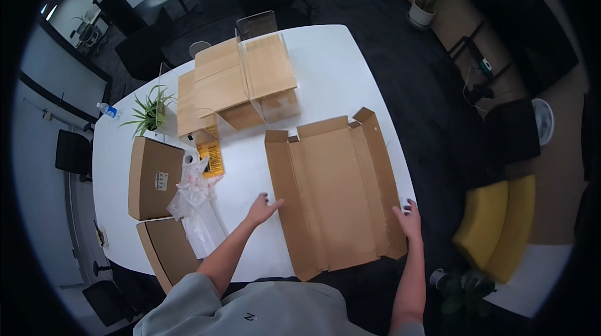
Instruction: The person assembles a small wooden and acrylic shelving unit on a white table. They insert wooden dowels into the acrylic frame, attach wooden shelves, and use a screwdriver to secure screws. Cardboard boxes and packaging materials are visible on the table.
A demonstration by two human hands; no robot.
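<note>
On the white table (350, 79), one flattened cardboard box (335, 195) — left hand (263, 208), right hand (408, 218) open-gripped at its edges.

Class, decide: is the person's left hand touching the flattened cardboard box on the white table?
Touching. The head view shows the left hand with fingertips on the left flap edge of the flattened cardboard box.

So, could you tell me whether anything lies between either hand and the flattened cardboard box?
Nothing visible does. The left hand already rests at the left flap of the flattened cardboard box, and the right hand at its right flap. The crumpled plastic wrapping lies off to the left.
</note>
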